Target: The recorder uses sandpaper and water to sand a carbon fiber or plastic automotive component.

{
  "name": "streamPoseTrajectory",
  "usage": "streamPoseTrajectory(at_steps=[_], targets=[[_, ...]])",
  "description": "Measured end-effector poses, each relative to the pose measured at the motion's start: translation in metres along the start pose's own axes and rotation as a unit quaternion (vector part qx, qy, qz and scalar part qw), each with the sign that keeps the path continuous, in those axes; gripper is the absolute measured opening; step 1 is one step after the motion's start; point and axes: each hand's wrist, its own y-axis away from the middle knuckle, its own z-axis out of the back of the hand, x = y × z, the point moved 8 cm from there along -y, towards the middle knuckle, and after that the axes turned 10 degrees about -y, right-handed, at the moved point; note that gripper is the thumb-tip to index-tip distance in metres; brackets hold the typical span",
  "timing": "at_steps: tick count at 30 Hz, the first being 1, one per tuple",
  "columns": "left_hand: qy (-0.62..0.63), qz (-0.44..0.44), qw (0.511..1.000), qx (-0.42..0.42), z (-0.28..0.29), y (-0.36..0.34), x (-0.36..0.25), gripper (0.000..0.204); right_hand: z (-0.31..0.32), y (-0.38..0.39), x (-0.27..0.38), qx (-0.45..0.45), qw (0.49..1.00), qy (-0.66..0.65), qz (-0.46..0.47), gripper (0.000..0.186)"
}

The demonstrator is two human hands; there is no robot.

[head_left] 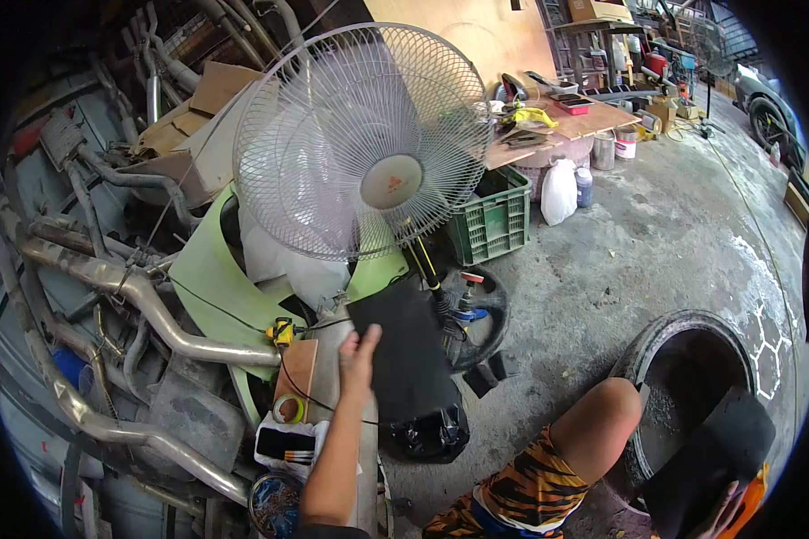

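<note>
At the centre my left hand [360, 361] grips the edge of a black flat sheet [406, 350], held upright below the white caged fan [391, 180]. At the lower right my right hand [719, 510] has its fingers on a second black sheet [706, 454], with an orange object [750, 503] beside them, partly out of view. That sheet overlaps a large tire [638, 364] on the floor. Left of my left arm lie a wooden board [297, 364], a tape roll [288, 410] and a yellow tool [283, 332]. A black bag [422, 436] sits under the left sheet.
Metal exhaust pipes [189, 346] pile along the left, beside green panels [202, 260]. Behind the fan are a green crate [494, 229], a work table [566, 126] with tools, and a white sack [558, 193]. A cable crosses the concrete floor [656, 242]. A car wheel [771, 126] shows far right.
</note>
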Motion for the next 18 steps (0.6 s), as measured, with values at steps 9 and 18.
streamPoseTrajectory(at_steps=[9, 18], targets=[[-0.076, 0.111, 0.970, -0.201, 0.209, -0.086, 0.144, 0.045, -0.002, 0.007, -0.002, 0.078, 0.944, -0.287, -0.146, 0.064], [0.081, 0.167, 0.893, -0.409, 0.227, -0.079, 0.203, 0.056, -0.008, -0.002, 0.072, 0.055, 0.970, -0.057, -0.231, 0.070]])
